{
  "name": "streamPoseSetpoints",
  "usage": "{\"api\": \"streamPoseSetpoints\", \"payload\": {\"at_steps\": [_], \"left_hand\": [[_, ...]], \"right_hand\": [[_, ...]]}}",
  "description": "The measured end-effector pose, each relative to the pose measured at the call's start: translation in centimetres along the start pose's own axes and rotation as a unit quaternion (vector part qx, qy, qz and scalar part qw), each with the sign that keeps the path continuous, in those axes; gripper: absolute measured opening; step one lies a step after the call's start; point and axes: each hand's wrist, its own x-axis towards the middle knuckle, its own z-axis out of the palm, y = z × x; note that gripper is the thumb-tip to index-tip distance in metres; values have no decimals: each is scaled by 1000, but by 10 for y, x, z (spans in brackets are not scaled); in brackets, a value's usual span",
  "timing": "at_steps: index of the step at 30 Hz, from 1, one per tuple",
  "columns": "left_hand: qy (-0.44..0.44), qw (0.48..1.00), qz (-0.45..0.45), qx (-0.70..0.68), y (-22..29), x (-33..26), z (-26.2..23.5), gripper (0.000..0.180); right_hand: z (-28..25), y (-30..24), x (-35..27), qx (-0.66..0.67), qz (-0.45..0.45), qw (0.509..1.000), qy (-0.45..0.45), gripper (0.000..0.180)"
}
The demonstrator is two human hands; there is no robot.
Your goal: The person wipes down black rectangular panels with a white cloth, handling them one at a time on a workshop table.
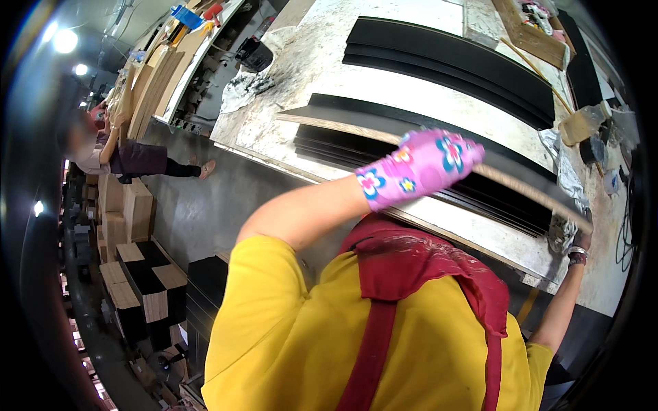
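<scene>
A long black board (pixel 528 181) with a raw tan edge lies tilted over a stack of black boards (pixel 329 145) on the worktable. My left hand (pixel 439 162), in a pink flowered glove, is closed over the middle of that edge. Its fingers are curled and partly hidden, so anything under them cannot be made out. At the board's right end, my right hand (pixel 582 236) in a dark glove grips the corner.
Farther back on the white, stained worktable (pixel 288 75) is another stack of black boards (pixel 445 61). A dark tub (pixel 253 54) stands at the left, a cloudy container (pixel 582 123) at the right. Beyond the aisle are a person (pixel 137 157) and stacked panels (pixel 147 288).
</scene>
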Motion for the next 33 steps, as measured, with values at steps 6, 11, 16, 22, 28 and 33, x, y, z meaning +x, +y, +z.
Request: {"api": "streamPoseSetpoints", "payload": {"at_steps": [6, 11, 16, 22, 28, 33], "left_hand": [[244, 956, -149, -64, -18, -22, -92, 43], [556, 794, -184, -162, -60, -26, -132, 45], [655, 600, -226, -401, -89, -33, -122, 46], [540, 580, -310, -525, -83, -71, -46, 24], [499, 596, -378, -503, -44, -54, 25, 16], [386, 421, -479, -667, 19, -45, 45, 21]], "right_hand": [[130, -43, -22, -474, -109, 873, -33, 52], [167, -92, -43, -376, 12, 926, -7, 59], [174, -103, -37, -596, -57, 797, -79, 48], [295, -135, -96, -458, -111, 878, -80, 46], [366, -60, -164, 7, 130, 953, -274, 80], [344, -83, -162, 80, 166, 981, -58, 87]]}}
